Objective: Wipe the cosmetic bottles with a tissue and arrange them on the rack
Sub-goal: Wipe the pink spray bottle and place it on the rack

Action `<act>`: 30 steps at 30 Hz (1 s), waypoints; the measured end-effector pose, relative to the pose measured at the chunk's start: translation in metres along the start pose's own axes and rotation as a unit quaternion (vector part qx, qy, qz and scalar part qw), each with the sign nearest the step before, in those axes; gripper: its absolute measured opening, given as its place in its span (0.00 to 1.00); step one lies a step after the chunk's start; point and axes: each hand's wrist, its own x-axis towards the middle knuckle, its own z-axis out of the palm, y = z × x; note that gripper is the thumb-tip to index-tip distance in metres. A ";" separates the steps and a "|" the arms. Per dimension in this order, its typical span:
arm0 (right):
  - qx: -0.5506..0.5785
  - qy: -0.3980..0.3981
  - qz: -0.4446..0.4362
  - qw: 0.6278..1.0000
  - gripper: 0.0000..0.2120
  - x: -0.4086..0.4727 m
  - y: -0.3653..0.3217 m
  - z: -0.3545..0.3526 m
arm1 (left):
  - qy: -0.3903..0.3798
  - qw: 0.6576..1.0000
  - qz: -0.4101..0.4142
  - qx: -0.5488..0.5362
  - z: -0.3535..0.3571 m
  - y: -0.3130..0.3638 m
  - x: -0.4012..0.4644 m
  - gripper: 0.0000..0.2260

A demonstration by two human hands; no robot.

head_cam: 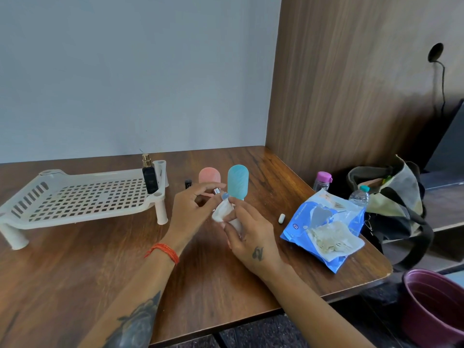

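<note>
The left hand (194, 209) curls round a small item with a silver top (216, 190), pinched at thumb and fingertips, most of it hidden; the right hand (248, 234) grips a white tissue (223, 212) bunched against that item, fingers bent round it; both hands meet above the table (75, 259); a black bottle (150, 179) stands on the rack (82, 197) at its right corner; pink (209, 175) and blue (238, 180) bottles stand upright just behind the hands; a wipes pack (324, 227) lies to the right.
</note>
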 end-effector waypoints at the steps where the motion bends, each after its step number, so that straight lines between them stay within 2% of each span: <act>1: 0.000 0.002 0.000 1.000 0.05 0.000 0.000 0.000 | 0.000 1.000 -0.002 0.000 0.000 0.000 0.000 0.12; 4: 0.004 0.002 0.004 1.000 0.05 -0.003 0.002 -0.003 | 0.005 1.000 -0.001 -0.007 -0.001 0.000 0.003 0.13; 11: -0.048 -0.062 0.024 0.997 0.07 -0.015 0.002 -0.012 | 0.040 0.999 -0.016 -0.018 -0.001 -0.001 0.004 0.12; 16: -0.066 -0.002 -0.018 0.998 0.04 -0.010 -0.006 -0.007 | 0.046 0.999 -0.015 -0.010 0.000 -0.001 0.004 0.13; 18: -0.059 -0.016 -0.022 0.998 0.04 -0.006 -0.008 -0.003 | 0.049 0.999 -0.007 0.000 0.000 -0.001 0.004 0.13; 23: -0.039 -0.064 0.038 0.996 0.06 -0.011 -0.004 -0.007 | 0.051 0.998 -0.017 -0.022 0.000 0.000 0.003 0.12; 26: -0.067 -0.088 0.075 0.991 0.07 -0.015 -0.002 -0.012 | 0.050 0.998 -0.013 -0.025 0.000 0.001 0.004 0.11; 30: -0.078 -0.058 0.053 0.994 0.06 -0.015 -0.006 -0.012 | 0.052 0.998 -0.021 -0.027 -0.001 0.001 0.005 0.11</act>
